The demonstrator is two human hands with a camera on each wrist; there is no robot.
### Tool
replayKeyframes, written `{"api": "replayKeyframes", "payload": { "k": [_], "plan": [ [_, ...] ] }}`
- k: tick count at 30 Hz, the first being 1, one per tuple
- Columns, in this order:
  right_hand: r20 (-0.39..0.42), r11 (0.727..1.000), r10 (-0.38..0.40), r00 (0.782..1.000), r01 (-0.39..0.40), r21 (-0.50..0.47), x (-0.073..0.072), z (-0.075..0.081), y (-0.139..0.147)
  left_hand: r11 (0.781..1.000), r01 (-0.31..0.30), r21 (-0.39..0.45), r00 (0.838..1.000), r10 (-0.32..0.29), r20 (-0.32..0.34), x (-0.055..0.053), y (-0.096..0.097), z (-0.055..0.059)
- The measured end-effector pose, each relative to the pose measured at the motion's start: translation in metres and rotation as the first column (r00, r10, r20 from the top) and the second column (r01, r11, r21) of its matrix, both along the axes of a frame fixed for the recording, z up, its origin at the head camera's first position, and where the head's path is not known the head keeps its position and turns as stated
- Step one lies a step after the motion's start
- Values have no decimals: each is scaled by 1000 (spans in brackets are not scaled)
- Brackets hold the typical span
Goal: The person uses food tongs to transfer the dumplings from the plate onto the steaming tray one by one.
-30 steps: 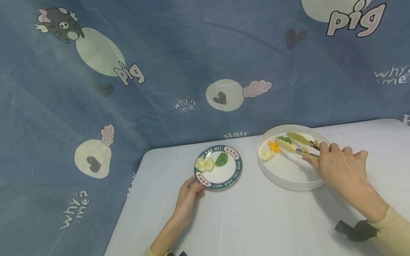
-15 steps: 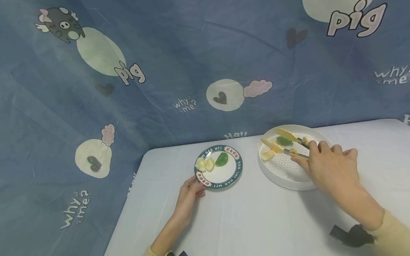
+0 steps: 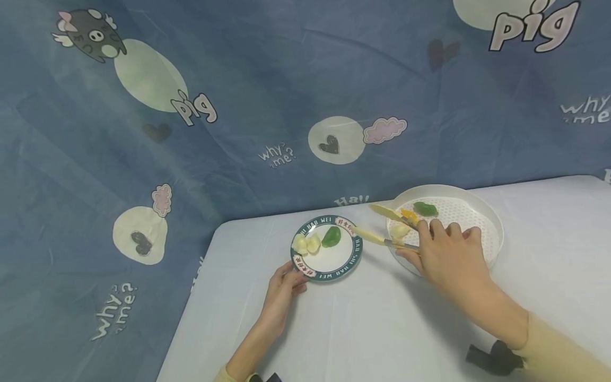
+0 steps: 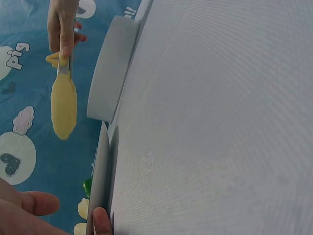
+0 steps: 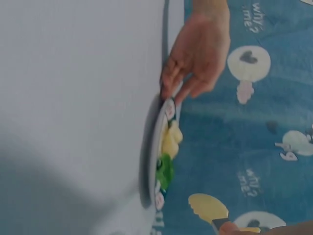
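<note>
A small round plate (image 3: 336, 269) with a green lettered rim lies on the table, bearing two pale yellow pieces (image 3: 306, 243) and a green piece (image 3: 331, 236). My left hand (image 3: 278, 300) holds its near left edge, a finger under the rim in the left wrist view. My right hand (image 3: 451, 257) grips tongs (image 3: 391, 242) with yellow tips; the tips stand apart, nothing seen between them. One tip overlaps the plate's right rim in the head view. Behind the tongs is a white round tray (image 3: 497, 233) with a perforated floor, partly hidden by my hand.
Inside the tray lie a green piece (image 3: 426, 209), an orange piece (image 3: 409, 215) and a pale yellow piece (image 3: 399, 230). A white cloth covers the table (image 3: 358, 329). A blue printed curtain (image 3: 267, 95) hangs behind it.
My right hand has moved left with the tongs, from over the tray toward the plate. The tong tips have spread wider. My left hand and the plate have stayed in place.
</note>
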State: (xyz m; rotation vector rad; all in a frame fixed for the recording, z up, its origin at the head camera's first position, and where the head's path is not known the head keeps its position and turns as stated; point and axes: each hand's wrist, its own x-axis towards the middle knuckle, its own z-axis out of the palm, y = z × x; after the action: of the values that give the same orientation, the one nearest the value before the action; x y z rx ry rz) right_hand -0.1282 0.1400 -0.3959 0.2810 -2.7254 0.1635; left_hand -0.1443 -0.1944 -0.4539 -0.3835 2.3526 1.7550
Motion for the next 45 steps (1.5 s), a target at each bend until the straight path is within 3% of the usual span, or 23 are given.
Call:
{"api": "replayKeyframes", "payload": {
  "k": [21,35,45],
  "plan": [
    [54,995,63,997,-66,69,-19,-17,-61,1000,-9,-3,1000,9,3,-1,-1,-1],
    [25,993,72,997,-74,89,-30,-25,-68,1000,0,3,1000,0,1,0,-1,1],
    [52,992,76,996,-80,94,-31,-26,-68,1000,1,13,1000,-1,-5,0,0,1]
  ]
}}
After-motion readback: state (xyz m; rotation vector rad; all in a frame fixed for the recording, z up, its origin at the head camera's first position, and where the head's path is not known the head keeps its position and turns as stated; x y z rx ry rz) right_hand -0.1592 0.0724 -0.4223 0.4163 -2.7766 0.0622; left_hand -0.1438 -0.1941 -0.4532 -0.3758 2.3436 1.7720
